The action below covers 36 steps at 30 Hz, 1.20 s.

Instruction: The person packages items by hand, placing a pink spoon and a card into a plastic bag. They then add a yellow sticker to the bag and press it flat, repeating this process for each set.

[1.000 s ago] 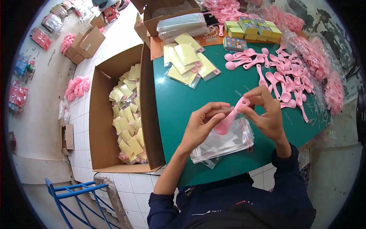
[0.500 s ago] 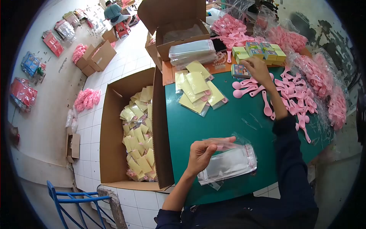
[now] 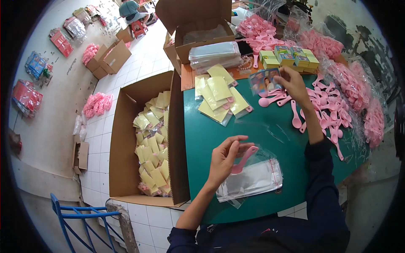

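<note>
Head view
Left hand [image 3: 223, 158]: near table [image 3: 236, 126] edge; fingers [image 3: 236, 145] curled around pink spoon [image 3: 245, 158], spoon just over clear bags [image 3: 255, 180].
Right hand [image 3: 292, 82]: far side of table; fingers pinched on printed packet [image 3: 263, 81], beside loose spoons [image 3: 325, 109].
Carton [image 3: 126, 139]: left of table, holding yellow packets [image 3: 152, 152].

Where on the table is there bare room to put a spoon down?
Bare green table runs between the yellow packets and the left hand. Crowded: loose pink spoons past the right hand, small boxes at the back, clear bags by the near edge.
</note>
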### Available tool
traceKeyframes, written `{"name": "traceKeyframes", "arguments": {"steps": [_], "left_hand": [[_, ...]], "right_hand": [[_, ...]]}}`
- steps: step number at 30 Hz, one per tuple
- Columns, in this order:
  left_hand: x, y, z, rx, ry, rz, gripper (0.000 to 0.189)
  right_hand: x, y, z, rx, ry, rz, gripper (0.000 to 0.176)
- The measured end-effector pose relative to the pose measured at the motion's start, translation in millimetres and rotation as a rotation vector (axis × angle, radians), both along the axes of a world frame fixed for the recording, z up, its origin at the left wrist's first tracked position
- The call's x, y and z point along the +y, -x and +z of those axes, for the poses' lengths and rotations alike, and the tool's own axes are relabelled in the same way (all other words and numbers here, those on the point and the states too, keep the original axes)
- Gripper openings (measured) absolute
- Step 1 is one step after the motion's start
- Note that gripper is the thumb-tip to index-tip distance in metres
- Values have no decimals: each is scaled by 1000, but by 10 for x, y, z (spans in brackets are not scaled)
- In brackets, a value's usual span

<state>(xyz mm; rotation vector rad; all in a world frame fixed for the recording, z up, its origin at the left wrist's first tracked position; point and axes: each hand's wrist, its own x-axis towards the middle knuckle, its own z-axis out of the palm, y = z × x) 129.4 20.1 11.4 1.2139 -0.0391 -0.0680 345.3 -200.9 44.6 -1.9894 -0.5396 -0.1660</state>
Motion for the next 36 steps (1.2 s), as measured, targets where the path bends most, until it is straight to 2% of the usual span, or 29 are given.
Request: {"name": "traceKeyframes", "arguments": {"steps": [2,4,7,11,15,18,21,24,27,30,31,33,36], "left_hand": [[1,-11,21,17,-20,-15,30],[-14,-9,35,18,-26,-30,30],[-25,13,44,-14,-70,-63,29],[4,55,10,-28,-212,-124,29],[-40,67,66,-122,-317,-42,35],[0,97,107,-117,-552,-123,48],[-52,111,96,-269,-708,-155,65],[-64,119,151,-223,-865,-94,74],[-34,106,117,-144,-952,-22,78],[190,80,95,-41,-667,-227,76],[236,70,87,-64,-615,-228,76],[310,52,84,-113,-514,-230,76],[380,47,103,-54,-574,-197,74]], "right_hand": [[66,594,372,253,-150,205,15],[80,974,514,211,-195,291,13],[34,1219,690,64,160,344,15],[92,1314,736,-108,345,439,18],[182,1351,648,-14,435,655,18],[231,1358,569,-3,467,742,17],[294,1354,380,-86,406,820,19],[338,1387,269,-47,520,656,16],[363,1315,177,43,296,774,14],[320,1243,264,177,278,642,13],[281,1159,212,141,277,628,14],[237,1064,232,231,244,695,15],[239,1061,288,418,166,727,19]]}}
